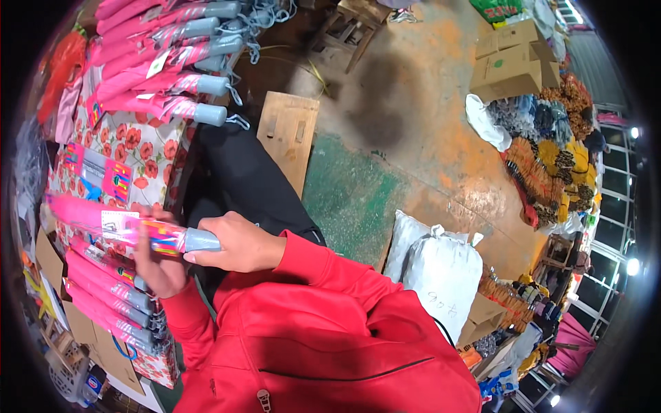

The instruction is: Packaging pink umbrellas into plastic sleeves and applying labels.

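Observation:
Between my hands is a folded pink umbrella (82,214) with a grey handle, a white tag and a multicoloured band. My right hand (237,241) grips it at the grey handle, thumb along the near side. Fingers of my left hand (160,265) wrap the umbrella around the coloured band, just left of the handle. Below them, several more folded pink umbrellas (110,296) lie in a row on a table with a flowered cover (148,148). A larger stack of pink umbrellas (155,58) with grey handles and wrist loops fills the table's far end.
A colourful printed packet (98,172) lies on the table. Beside my dark-trousered leg stands a wooden stool (289,138), with another wooden stool (351,31) farther off. White sacks (441,275), cardboard boxes (509,65) and heaps of bundled brown and yellow goods (551,172) line the right side.

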`<state>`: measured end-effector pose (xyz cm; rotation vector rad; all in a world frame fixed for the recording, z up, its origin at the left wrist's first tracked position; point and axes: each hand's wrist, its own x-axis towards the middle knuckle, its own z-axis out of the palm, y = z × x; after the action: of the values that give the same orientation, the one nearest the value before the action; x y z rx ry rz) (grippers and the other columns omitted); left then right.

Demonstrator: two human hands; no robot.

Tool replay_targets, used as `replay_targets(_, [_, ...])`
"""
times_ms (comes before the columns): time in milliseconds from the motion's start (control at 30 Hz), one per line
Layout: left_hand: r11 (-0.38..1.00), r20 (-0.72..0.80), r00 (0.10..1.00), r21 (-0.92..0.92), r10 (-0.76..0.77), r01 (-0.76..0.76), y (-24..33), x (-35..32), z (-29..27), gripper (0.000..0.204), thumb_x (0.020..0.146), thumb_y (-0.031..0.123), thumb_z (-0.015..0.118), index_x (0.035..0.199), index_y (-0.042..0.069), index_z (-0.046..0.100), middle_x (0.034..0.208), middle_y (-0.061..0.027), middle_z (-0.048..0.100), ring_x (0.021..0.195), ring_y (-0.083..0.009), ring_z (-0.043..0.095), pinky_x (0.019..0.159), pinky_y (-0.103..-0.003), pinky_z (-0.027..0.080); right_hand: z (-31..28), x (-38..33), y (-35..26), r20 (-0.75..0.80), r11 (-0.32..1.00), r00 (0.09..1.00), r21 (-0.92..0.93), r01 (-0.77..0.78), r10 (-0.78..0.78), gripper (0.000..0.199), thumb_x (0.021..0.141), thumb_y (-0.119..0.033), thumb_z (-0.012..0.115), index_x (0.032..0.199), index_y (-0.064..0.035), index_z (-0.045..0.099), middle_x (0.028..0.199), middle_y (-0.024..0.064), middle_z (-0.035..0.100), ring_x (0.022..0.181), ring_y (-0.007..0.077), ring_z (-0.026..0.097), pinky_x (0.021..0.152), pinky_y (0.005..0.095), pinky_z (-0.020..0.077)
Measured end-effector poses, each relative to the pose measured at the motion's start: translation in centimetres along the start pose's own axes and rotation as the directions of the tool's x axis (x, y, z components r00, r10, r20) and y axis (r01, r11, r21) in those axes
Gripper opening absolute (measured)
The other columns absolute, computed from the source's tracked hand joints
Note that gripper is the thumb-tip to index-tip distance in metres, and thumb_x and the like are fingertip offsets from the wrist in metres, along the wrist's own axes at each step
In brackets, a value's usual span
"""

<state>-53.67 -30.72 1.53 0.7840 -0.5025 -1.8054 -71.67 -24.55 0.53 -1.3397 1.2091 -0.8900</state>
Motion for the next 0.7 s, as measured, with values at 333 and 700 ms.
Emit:
replay_targets(333, [0.991, -0.020, 0.991, 0.013, 0.131, -0.131, 4.6, 1.7, -3.5, 0.036, 0.100, 0.012, 0.055, 0.135, 0.000, 0.050, 0.112, -0.0117, 0.061, 0.100, -0.0193, 0.061, 0.091, -0.032, 0.052, -0.1, -1.6, 1.3, 0.022, 0.975, 0.991, -0.173, 0.137, -0.135, 0.040, 0.090, -0.038, 0.069, 0.093, -0.0002, 0.055, 0.078, 0.0215, 0.067, 0.065, 0.0452, 0.062, 0.059, 0.0473, 0.0488])
replay_targets(700, [0.918, -0.500, 0.770, 0.227, 0.397, -0.326, 1.2, -0.4, 1.1, 0.020, 0.094, 0.011, 0.066, 0.107, -0.003, 0.065, 0.089, -0.0150, 0.073, 0.074, -0.0204, 0.071, 0.068, -0.027, 0.056, -0.3, -2.4, -2.1, -0.004, 0.857, 0.991, -0.503, 0.113, -0.133, 0.038, 0.085, -0.034, 0.076, 0.104, -0.0048, 0.062, 0.080, 0.0180, 0.067, 0.063, 0.0406, 0.064, 0.056, 0.0441, 0.0489])
